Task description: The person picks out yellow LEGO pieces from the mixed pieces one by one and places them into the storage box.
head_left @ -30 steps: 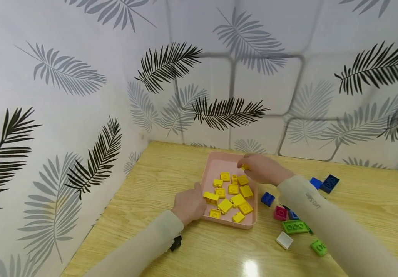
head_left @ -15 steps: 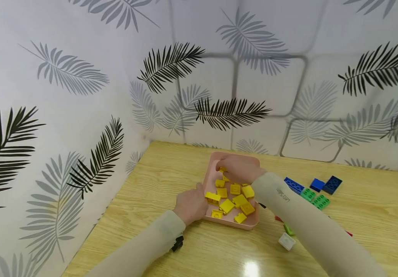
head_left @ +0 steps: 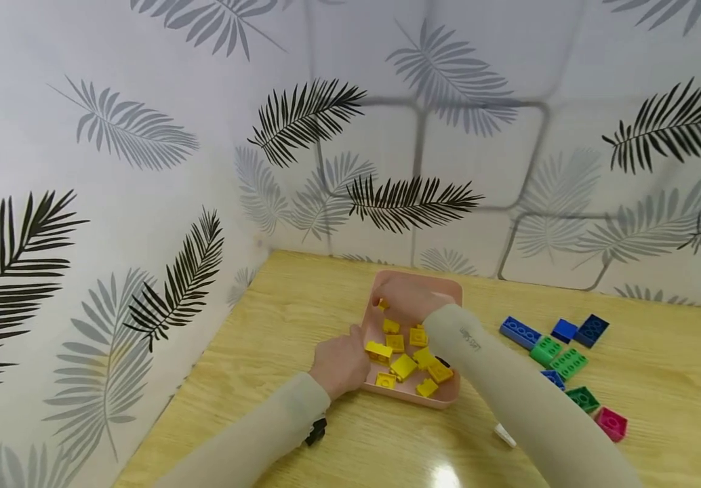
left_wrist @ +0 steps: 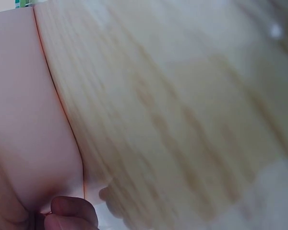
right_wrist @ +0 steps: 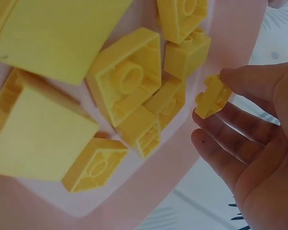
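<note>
Several yellow toy bricks (head_left: pixel 403 367) lie in a shallow pink tray (head_left: pixel 410 400) in the head view. My left hand (head_left: pixel 341 364) grips the tray's left edge near its front corner. The tray's pink side (left_wrist: pixel 33 105) fills the left of the left wrist view, with my curled fingers (left_wrist: pixel 72 212) at its lower end. Over the tray's back left part, my right hand (head_left: pixel 408 300) pinches a small yellow brick (right_wrist: pixel 213 99) between thumb and fingers. The right wrist view shows that brick above the tray's edge, apart from the loose bricks.
Right of the tray lie a long blue brick (head_left: pixel 519 332), green bricks (head_left: pixel 569 364), a dark blue brick (head_left: pixel 592 330), a red-pink brick (head_left: pixel 611 424) and a white piece (head_left: pixel 505 435). My right sleeve (head_left: pixel 497 386) covers part of the wooden table (head_left: pixel 302 291). A patterned backdrop stands behind.
My right hand has moved left across the tray from its back right to its back left, keeping the yellow brick. My left hand stays on the tray's edge.
</note>
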`<state>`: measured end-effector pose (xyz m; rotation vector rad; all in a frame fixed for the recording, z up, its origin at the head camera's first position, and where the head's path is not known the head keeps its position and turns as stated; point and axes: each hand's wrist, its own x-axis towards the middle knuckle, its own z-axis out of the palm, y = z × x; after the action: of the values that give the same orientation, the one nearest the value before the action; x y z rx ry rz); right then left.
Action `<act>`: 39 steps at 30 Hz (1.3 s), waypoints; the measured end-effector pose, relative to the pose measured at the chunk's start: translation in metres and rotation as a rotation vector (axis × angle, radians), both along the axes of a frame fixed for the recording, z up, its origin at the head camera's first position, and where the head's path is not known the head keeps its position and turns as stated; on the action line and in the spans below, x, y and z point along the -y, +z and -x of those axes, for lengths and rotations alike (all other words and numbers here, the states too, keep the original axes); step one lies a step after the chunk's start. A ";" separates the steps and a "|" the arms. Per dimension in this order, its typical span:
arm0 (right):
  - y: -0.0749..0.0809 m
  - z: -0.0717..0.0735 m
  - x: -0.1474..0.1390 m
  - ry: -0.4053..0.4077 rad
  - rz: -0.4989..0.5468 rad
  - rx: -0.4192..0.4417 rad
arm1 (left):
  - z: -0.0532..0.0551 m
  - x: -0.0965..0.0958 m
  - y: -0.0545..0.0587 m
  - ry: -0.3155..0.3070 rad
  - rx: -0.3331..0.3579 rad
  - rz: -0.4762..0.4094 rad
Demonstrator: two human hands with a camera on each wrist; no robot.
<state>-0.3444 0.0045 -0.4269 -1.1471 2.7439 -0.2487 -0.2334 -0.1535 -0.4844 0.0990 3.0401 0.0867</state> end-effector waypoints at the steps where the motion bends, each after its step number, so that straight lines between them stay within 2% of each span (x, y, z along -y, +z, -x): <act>1: -0.001 0.000 0.001 0.005 -0.007 -0.002 | 0.000 0.000 0.001 0.003 0.002 -0.002; 4: -0.002 -0.001 0.004 0.030 0.008 0.004 | -0.002 0.002 0.002 0.009 -0.005 -0.005; 11: -0.004 -0.004 0.003 -0.001 0.029 0.048 | -0.005 0.001 -0.001 -0.018 -0.057 0.021; 18: 0.000 -0.006 -0.006 -0.026 0.025 0.090 | 0.000 -0.001 0.001 -0.009 -0.035 0.032; 24: 0.008 -0.014 -0.019 0.006 -0.032 -0.066 | 0.003 0.001 0.002 -0.006 -0.038 0.053; 30: 0.016 -0.031 -0.057 -0.016 0.022 -0.187 | 0.007 0.004 0.003 -0.046 -0.090 0.080; 34: 0.019 -0.045 -0.088 -0.034 0.076 -0.208 | 0.008 0.008 0.008 -0.033 -0.098 -0.009; 39: 0.019 -0.065 -0.127 -0.070 0.077 -0.242 | 0.009 0.010 0.018 -0.031 -0.176 -0.108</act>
<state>-0.2798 0.1317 -0.4076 -1.1715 3.0132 -0.2401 -0.2421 -0.1638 -0.4665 0.1702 3.2074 0.2525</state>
